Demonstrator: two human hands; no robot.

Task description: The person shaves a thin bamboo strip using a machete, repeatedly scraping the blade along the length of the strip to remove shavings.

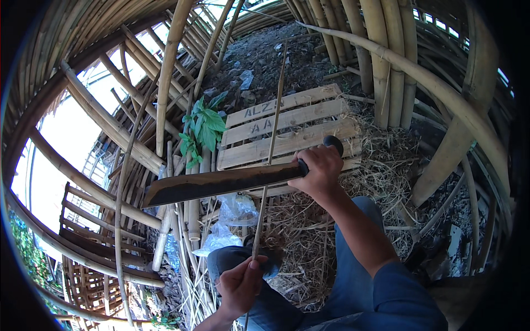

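My right hand (320, 168) grips the black handle of a machete (221, 183), whose broad dark blade points left across the middle of the view. Between the thumb and fingers of my left hand (241, 284), near my knee, is a long thin bamboo strip (275, 118). The strip runs away from me, crossing under the blade and over a slatted wooden pallet (287, 124). Whether the blade touches the strip I cannot tell.
Bamboo shavings (375, 185) cover the ground around my legs. Clear plastic (234, 212) lies left of my knee, below a green leafy plant (205, 128). Thick bamboo poles (381, 60) stand at the far right, and a long curved pole (430, 83) arches over that side.
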